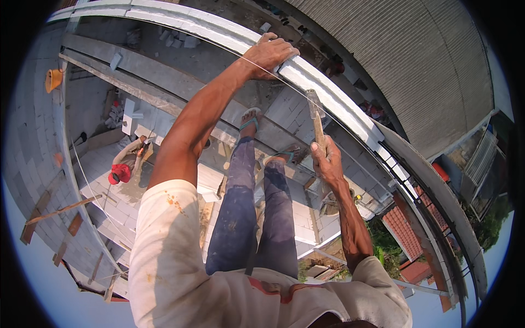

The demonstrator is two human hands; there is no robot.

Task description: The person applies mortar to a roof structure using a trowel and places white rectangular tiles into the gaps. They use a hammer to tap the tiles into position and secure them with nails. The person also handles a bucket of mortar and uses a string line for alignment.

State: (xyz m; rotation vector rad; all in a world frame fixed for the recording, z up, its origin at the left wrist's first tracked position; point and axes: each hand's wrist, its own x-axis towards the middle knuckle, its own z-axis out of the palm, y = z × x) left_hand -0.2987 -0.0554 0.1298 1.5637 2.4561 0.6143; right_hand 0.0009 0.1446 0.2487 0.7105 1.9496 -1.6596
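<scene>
My left hand grips the top of a long white beam that curves across the upper view, its fingers curled over the edge beside a small dark gap. A thin taut string runs along the beam's near side, under my wrist. My right hand is closed round the wooden handle of a hammer, whose worn metal head sits just short of the beam, near the string. My sandalled feet rest on planks below the beam.
Far below, a worker in a red cap bends among pale blocks; another is partly visible behind my right arm. A block wall with wooden props and a yellow container stands left. A corrugated roof lies beyond the beam, with dark rebar at right.
</scene>
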